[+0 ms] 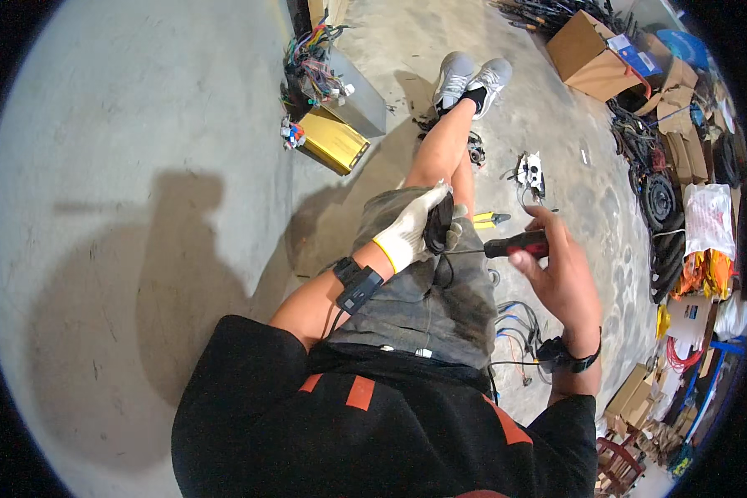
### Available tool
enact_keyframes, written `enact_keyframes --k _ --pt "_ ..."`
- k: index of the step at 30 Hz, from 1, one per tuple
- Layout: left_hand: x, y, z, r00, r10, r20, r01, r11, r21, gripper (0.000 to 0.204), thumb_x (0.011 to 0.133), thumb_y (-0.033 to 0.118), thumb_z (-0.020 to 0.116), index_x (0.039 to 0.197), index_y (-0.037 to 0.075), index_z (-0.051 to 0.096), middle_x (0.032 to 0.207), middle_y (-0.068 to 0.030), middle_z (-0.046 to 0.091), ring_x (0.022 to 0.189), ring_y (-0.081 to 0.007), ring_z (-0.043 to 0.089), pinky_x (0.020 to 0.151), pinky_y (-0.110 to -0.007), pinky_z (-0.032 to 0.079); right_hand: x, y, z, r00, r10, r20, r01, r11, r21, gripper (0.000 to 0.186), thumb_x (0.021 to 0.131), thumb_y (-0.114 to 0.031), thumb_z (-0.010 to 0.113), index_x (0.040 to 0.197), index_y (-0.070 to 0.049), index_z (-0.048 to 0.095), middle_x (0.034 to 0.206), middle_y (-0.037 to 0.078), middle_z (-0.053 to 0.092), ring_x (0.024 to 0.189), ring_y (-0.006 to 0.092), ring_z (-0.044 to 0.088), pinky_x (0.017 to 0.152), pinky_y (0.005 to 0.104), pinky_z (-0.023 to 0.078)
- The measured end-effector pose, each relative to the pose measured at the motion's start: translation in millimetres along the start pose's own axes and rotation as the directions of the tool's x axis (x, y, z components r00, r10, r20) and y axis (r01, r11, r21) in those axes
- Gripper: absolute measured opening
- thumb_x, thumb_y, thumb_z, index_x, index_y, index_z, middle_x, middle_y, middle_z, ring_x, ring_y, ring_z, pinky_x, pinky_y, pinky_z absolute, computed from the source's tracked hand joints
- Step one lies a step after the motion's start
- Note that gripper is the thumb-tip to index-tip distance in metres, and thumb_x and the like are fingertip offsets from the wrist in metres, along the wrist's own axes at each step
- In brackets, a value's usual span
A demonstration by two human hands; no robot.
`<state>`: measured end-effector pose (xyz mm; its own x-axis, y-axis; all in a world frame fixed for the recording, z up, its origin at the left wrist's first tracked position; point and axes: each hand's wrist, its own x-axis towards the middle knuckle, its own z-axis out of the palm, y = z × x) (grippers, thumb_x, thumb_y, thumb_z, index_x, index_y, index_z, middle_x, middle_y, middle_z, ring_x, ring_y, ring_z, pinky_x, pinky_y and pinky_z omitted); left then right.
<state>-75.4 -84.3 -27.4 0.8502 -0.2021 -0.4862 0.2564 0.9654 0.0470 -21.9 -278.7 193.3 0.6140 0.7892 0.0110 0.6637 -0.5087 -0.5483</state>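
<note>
My left hand [411, 226], in a white work glove with a yellow cuff edge, grips a dark rounded part [438, 222] over my lap. What kind of part it is, I cannot make out. My right hand [563, 270] is bare and has the black and red handle of a screwdriver [515, 245] between thumb and fingers. The thin metal shaft points left, its tip by the dark part and the gloved fingertips; whether it touches is hidden. Below the part, a thin black cable hangs over my grey shorts [407, 311].
Yellow-handled pliers [491, 220] lie on the floor beyond my lap. A white and black device [529, 172] and loose wires [519, 319] are to the right. By the left wall stand a gold metal box [334, 143] and a wire bundle [311, 70]. Cardboard boxes [585, 54] and cables crowd the right.
</note>
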Motion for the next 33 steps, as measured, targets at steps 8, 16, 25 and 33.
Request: enact_keyframes --k 8,16,25,33 --pt "2 3 -4 0.999 -0.035 0.006 0.035 0.999 0.012 0.034 0.1 0.046 0.061 0.101 0.012 0.063 0.1 -0.0111 0.072 0.063 -0.026 0.07 0.053 -0.039 0.061 -5 23 11 0.99 0.099 -0.105 -0.07 0.966 0.251 0.042 0.084 -0.011 0.082 0.119 -0.003 0.061 0.095 0.008 0.069 0.082 0.0152 0.066 0.069 0.0299 0.052" --pt "4 2 -7 0.997 -0.014 0.077 0.017 0.999 -0.036 0.034 0.101 0.046 0.06 0.097 0.013 0.066 0.102 -0.0132 0.073 0.064 -0.0289 0.071 0.054 -0.041 0.06 -10 36 1 0.864 0.125 -0.487 0.128 0.881 0.455 0.027 0.086 0.0 0.064 0.108 -0.005 0.049 0.097 0.008 0.06 0.087 0.0155 0.057 0.087 0.0335 0.051" --pt "10 0 -12 0.998 0.06 -0.015 -0.061 0.997 -0.038 0.033 0.102 0.048 0.056 0.111 0.017 0.064 0.101 -0.0097 0.072 0.064 -0.0264 0.068 0.056 -0.04 0.058 32 35 33 0.95 0.235 0.204 -0.297 0.877 0.376 0.031 0.097 -0.029 0.071 0.095 0.002 0.07 0.072 0.005 0.065 0.065 0.0128 0.066 0.056 0.0304 0.05" --pt "3 -4 0 0.976 0.217 -0.013 -0.217 0.976 0.025 0.024 0.106 0.042 0.052 0.114 0.022 0.062 0.101 -0.0086 0.072 0.068 -0.0231 0.067 0.06 -0.037 0.058 29 46 117 0.953 0.113 0.283 -0.122 0.992 0.017 0.033 0.092 -0.034 0.072 0.087 -0.001 0.072 0.08 0.023 0.069 0.077 0.0429 0.068 0.068 0.0497 0.052"
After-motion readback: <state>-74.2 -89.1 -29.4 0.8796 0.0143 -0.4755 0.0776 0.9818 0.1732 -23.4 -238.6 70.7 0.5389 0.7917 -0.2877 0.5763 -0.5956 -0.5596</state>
